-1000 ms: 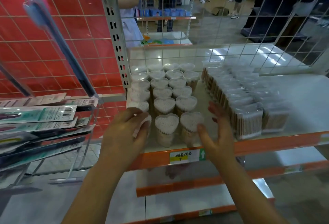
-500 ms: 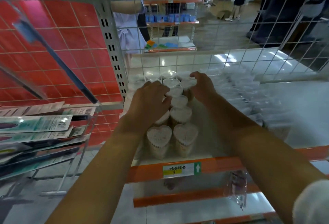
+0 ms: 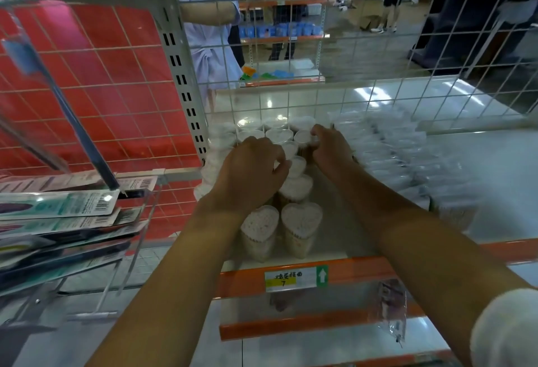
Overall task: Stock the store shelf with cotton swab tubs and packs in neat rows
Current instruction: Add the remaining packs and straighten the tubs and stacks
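1. Nearest the camera, two bare forearms reach forward over the orange front rail [image 3: 364, 270] of the shelf, which carries a yellow and white price label [image 3: 295, 278] with a green arrow.
2. Below the rail, a clear packet [image 3: 391, 308] hangs in front of the lower shelf.
3. At the front edge of the shelf [image 3: 500, 162] stand two heart-shaped cotton swab tubs [image 3: 301, 229] side by side, touching, at the head of rows of like tubs that run back toward the wire grid.
4. The left hand [image 3: 251, 174] lies over the tubs in the middle of the left rows, fingers curled down onto their lids; I cannot tell whether it grips one or only presses on them.
5. The right hand [image 3: 330, 146] reaches farther back, fingers bent around a tub near the rear of the right row, thumb side toward the lids.
6. Just right of the tubs, clear cotton swab packs [image 3: 407, 162] lie in rows along the shelf, blurred.
7. To the left, toothbrush packs [image 3: 58, 206] hang on hooks before a red panel [image 3: 96, 75].
8. Behind the white wire grid [image 3: 364, 60], another person in light clothing [image 3: 212, 55] stands by far shelves.
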A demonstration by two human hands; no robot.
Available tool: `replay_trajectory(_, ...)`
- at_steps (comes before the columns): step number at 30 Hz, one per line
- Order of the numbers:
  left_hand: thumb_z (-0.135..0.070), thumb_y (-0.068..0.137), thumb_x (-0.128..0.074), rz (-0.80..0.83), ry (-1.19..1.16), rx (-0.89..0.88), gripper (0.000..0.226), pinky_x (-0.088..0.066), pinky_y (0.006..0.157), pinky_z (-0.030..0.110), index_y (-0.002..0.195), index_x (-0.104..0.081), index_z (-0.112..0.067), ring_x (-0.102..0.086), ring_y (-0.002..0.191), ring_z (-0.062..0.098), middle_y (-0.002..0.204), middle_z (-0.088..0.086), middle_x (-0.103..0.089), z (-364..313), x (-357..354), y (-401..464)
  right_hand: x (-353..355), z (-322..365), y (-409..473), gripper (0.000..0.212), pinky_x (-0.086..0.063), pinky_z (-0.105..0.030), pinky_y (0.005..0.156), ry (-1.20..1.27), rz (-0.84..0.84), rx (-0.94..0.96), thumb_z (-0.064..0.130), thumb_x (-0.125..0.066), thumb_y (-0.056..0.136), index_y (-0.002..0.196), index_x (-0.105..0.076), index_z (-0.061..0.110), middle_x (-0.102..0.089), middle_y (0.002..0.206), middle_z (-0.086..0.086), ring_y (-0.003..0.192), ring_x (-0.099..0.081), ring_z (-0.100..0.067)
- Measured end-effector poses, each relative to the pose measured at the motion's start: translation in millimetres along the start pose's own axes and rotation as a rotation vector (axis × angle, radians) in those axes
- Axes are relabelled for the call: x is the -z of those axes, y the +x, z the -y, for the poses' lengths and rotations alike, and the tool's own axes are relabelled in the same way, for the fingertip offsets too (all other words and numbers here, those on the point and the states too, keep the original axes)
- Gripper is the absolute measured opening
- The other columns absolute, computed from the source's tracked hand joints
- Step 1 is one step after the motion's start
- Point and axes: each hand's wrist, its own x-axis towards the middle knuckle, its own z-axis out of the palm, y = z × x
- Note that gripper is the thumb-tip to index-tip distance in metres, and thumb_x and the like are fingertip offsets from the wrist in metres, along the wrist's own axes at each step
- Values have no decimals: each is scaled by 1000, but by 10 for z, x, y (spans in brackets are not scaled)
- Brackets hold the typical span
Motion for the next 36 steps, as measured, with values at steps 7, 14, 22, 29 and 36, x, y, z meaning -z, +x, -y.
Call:
replay_trajectory(7,-22,90,-56,4,-108,72,22,-30,63,20,88,-70,-5,-51,75,11,89,5,-64,-67,220,-165,114,100,-151,40,-41,-35,90,-21,-42,-40,0,-51,83,123,-50,1,-56,118,-22,110,-52,-34)
replay_trajectory(14,-23,90,-57,63,-167,148,16,-31,71,22,89,-67,-11,-50,90,14,91,-2,-58,20,348,-395,576,298,-385,34,-33,-27,75,-21,-160,76,13,-50,89,120,-52,3,-52,110,-20,102,-52,-34)
replay_trajectory(22,-27,88,-59,22,-380,270,44,-32,74,10,130,-47,-32,-47,99,2,112,-14,-53,-27,517,-559,812,660,-1043,42,-35,-23,75,181,-324,245,9,-60,85,126,-55,8,-59,101,-18,89,-55,-27)
replay_trajectory(29,-56,76,-63,111,-675,239,68,-43,81,7,137,-37,-39,-54,102,-7,121,-25,-54,-16,520,-859,841,931,-1536,47,-50,-16,81,527,-231,214,7,-72,77,120,-59,23,-62,98,1,86,-60,-6)
replay_trajectory(36,-37,64,-67,13,-1212,312,55,-51,75,15,117,-55,-27,-64,99,6,107,-12,-68,-170,523,-1169,900,1097,-1801,45,-52,-14,72,718,-160,193,30,-71,69,111,-58,35,-64,88,11,78,-62,-3)
